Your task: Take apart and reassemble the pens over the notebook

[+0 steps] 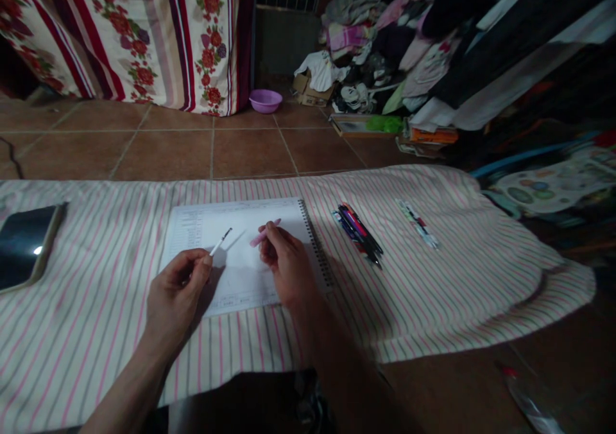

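My left hand (180, 286) pinches a thin white pen refill (220, 242) with a dark tip, pointing up and to the right. My right hand (286, 254) is closed on a pink pen barrel (260, 236), its lower end directed left toward the refill. The two pieces are apart, held over a spiral notebook (240, 293) that lies open at a mostly blank page. The fingertips of my right hand cover the middle of the pink barrel.
Right of the notebook lie a bunch of dark pens (359, 232) and a few white patterned pens (418, 224). A phone (31, 244) rests at the left on the striped cloth (462, 280). Beyond are a purple basin (265, 101), a floral curtain (144, 42) and piled clothes (399, 42).
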`<state>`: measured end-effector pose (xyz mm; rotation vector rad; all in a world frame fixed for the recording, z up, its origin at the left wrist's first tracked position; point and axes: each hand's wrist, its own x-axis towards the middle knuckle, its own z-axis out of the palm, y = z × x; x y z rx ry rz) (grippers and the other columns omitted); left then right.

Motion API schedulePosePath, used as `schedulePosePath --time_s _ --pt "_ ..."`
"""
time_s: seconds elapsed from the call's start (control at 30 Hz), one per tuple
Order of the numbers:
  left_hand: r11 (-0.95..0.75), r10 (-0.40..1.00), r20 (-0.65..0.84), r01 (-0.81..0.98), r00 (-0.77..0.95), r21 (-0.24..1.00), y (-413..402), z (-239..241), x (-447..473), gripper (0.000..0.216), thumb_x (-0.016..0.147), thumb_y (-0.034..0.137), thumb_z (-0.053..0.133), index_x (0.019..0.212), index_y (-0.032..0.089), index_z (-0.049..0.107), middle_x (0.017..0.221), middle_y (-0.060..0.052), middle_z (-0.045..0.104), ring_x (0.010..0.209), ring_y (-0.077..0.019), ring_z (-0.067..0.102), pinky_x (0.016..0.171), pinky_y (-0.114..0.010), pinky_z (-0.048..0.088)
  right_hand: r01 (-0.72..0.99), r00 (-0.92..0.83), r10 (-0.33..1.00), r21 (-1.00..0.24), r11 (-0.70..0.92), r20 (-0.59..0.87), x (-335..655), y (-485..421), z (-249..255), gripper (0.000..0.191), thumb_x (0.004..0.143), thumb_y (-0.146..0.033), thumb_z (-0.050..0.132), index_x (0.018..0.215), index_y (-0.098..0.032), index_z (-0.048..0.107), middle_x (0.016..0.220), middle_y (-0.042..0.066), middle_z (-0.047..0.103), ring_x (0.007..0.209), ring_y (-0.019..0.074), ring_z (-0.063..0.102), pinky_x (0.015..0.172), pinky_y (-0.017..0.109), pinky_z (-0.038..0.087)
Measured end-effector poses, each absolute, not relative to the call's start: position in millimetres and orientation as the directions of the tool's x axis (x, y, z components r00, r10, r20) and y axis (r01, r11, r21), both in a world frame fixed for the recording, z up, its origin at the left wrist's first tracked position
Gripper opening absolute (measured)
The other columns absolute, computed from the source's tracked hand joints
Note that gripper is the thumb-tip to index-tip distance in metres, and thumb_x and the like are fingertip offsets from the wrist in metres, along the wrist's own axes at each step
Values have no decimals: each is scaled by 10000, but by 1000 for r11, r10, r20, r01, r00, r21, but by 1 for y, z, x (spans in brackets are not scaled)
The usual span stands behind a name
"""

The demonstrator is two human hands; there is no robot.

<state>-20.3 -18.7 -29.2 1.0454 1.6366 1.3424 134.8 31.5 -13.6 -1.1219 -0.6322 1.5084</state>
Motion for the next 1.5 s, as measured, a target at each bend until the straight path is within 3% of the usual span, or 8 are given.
schedulePosePath --time_s 0.27,0.53,1.23,1.5 --pt "41 964 61 372 -259 927 -20 -38 -16 206 751 391 651 768 187 671 641 3 608 554 -120 507 523 -223 396 -355 166 951 -915 -190 -262 142 37 -14 286 707 -481 652 695 -196 630 606 -27 565 538 93 452 528 243 352" --pt "9 975 95 461 -202 887 -20 -37 -15 193 782 382 607 749 197 651 620 6 605 543 -126 517 530 -230 405 -261 122 984 -960 -98 -133 142 33 -12 294 745 -470 632 782 -179 647 623 -23 556 583 103 490 577 252 401" --pt "-11 977 109 467 -183 884 -21 -41 -14 213 814 385 577 777 180 623 628 16 572 541 -104 482 482 -204 392 -2 61 998 -1000 18 17 144 34 -18 277 790 -450 584 760 -182 644 614 -22 564 568 103 471 556 236 376" --pt "15 982 78 478 -175 878 -20 -40 -15 227 816 402 567 788 184 623 618 19 567 521 -102 472 472 -207 389 20 52 998 -1000 18 19 146 34 -18 294 783 -469 590 774 -187 672 691 11 663 636 123 546 588 238 421"
